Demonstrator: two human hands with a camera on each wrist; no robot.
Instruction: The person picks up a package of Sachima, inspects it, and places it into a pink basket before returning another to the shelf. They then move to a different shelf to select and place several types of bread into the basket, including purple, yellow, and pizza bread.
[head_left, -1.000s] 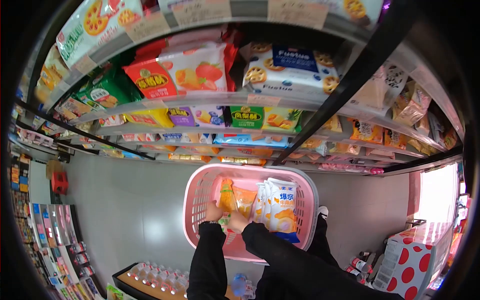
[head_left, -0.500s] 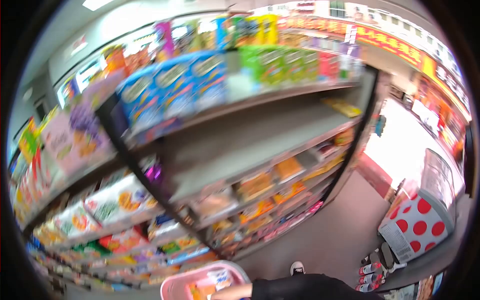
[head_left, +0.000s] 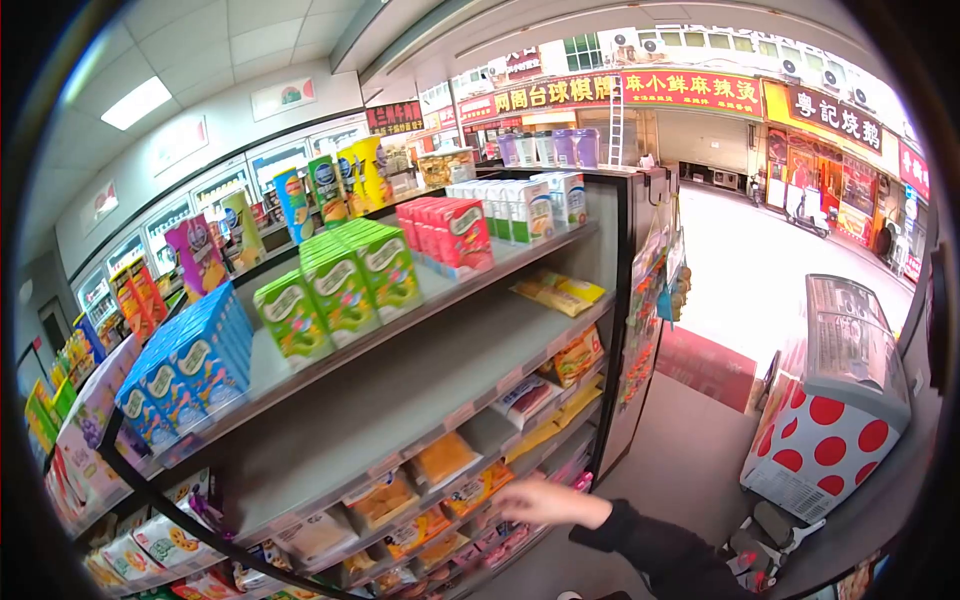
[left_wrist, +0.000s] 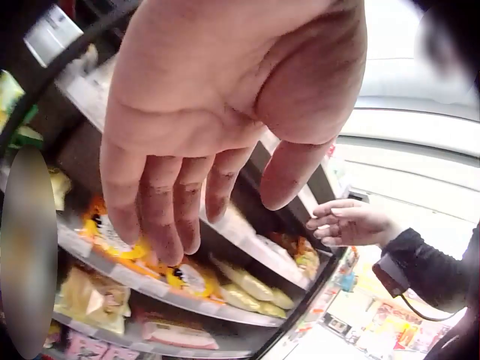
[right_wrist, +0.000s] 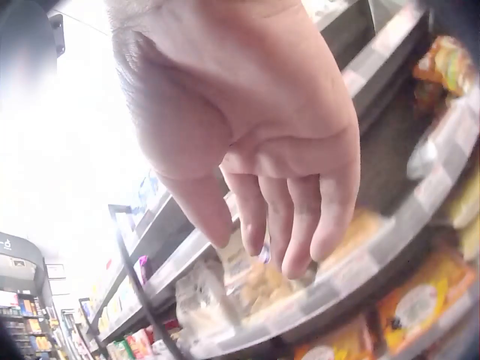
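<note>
Holding left grip, right grip half-spread, empty | spotting orange packet, right's nine o'clock | likely handling light, crushable: favouring edges

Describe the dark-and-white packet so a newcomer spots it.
Start at the shelf unit left of the red-dotted freezer. Two tiers below the red cartons, towards the right end, lies the packet, dark and white between orange-toned neighbours.

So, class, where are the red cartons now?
In the head view, the red cartons stand just left of centre on the upper shelf, between green cartons on their left and white cartons on their right.
</note>
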